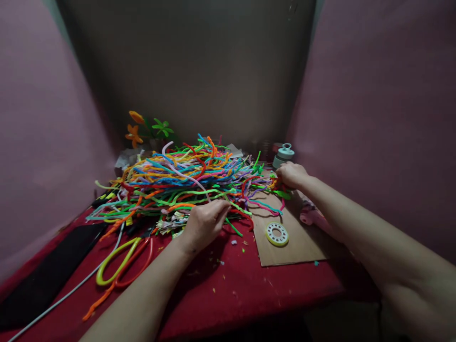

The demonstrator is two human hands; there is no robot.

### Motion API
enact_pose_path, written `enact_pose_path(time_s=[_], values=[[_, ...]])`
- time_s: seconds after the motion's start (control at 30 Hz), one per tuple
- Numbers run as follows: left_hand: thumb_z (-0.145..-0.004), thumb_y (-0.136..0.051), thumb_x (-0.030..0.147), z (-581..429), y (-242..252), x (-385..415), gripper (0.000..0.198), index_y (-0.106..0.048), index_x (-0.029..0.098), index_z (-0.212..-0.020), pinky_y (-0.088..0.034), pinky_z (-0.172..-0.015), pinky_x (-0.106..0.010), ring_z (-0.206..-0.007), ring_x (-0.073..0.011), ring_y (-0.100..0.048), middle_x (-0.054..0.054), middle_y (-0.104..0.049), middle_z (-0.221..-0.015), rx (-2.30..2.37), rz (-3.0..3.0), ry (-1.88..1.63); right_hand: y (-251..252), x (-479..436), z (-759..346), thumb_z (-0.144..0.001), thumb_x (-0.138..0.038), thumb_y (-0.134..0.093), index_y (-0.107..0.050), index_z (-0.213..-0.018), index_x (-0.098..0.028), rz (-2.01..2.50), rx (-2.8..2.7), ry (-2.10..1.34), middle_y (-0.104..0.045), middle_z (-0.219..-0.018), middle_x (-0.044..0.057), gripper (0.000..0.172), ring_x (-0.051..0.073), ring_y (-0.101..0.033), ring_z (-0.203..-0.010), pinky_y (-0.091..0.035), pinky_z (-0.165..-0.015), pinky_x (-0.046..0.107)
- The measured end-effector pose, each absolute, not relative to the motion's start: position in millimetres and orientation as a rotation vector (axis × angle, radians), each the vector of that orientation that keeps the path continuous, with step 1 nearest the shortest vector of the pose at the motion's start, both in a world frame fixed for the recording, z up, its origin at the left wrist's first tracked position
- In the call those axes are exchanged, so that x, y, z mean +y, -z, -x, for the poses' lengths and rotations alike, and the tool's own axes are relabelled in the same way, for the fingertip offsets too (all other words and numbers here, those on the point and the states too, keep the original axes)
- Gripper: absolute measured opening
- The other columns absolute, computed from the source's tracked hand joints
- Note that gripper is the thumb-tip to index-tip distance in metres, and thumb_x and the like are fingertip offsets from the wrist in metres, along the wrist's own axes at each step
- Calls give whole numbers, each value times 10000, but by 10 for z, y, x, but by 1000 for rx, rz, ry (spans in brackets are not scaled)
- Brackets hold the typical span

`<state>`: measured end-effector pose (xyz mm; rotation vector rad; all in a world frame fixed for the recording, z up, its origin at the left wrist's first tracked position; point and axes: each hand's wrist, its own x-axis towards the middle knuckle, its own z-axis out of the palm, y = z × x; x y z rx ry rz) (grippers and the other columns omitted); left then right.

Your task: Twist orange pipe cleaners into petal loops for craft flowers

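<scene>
A big heap of multicoloured pipe cleaners [185, 173] lies across the table. At its front edge, my left hand [206, 222] is closed, fingers curled and turned away from me. A pale lilac pipe cleaner [185, 175] arcs up over the heap from that hand and appears gripped in it. My right hand [292, 175] reaches to the heap's right end, its fingers bent down among small orange and green pieces [283, 194]. What its fingertips hold is hidden.
Scissors with yellow and red handles [100, 273] lie left of my left forearm. A cardboard sheet [285, 254] carries a white and yellow ring-shaped disc [277, 234]. A pink object [308, 216] lies under my right forearm. Behind stand a mint-lidded bottle [285, 152] and orange fuzzy flowers [134, 136].
</scene>
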<state>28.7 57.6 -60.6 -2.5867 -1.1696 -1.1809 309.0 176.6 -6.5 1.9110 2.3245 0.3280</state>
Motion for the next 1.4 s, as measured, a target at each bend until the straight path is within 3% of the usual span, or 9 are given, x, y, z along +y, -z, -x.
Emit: enact_pose_path(time_s=[0.23,0.83,1.07,1.13,1.23,1.4], values=[[-853,-480,221,-280,619,600,161,-618,181,-923,-494,-687,-225,-762,-149,-662,-55,-706,-872,-1239,2589,1106,46,1921,-3280,-757,-304,-555,-692,-938,-257,-2004,2281,-231,-666,-941,70,231,189,-602,-809,-382,-610,241],[-858,-475,237,-270,642,604,160,-612,192,-927,-488,-688,-225,-763,-144,-654,-50,-701,-879,-1250,2584,1138,35,1855,-3279,-709,-327,-606,-689,-914,-240,-2003,2375,-166,-672,-911,52,238,174,-598,-774,-356,-551,221],[-864,-465,224,-283,565,565,143,-599,187,-897,-467,-663,-224,-727,-139,-639,-41,-683,-808,-1221,2553,1203,-152,1702,-3102,-718,-144,-519,-668,-997,-206,-2200,2432,-256,-665,-995,79,323,198,-606,-846,-378,-612,238],[-862,-468,214,-297,531,537,138,-597,178,-898,-469,-669,-222,-739,-138,-641,-48,-686,-820,-1201,2542,1264,-199,1499,-2900,-721,-126,-488,-687,-924,-195,-2190,2567,-253,-681,-925,68,293,177,-604,-809,-379,-621,231],[-863,-471,211,-300,487,506,140,-597,172,-908,-470,-695,-218,-768,-135,-643,-55,-689,-846,-1201,2515,1369,-199,1077,-2502,-706,-108,-461,-685,-721,-169,-1998,2944,48,-671,-698,41,233,134,-576,-638,-373,-589,217],[-865,-471,242,-215,414,508,160,-610,173,-905,-456,-688,-210,-721,-119,-623,-35,-676,-804,-1388,2352,1511,-1,584,-1836,-672,-63,-436,-622,-617,-164,-1640,3436,484,-615,-615,11,218,110,-523,-584,-357,-586,206]])
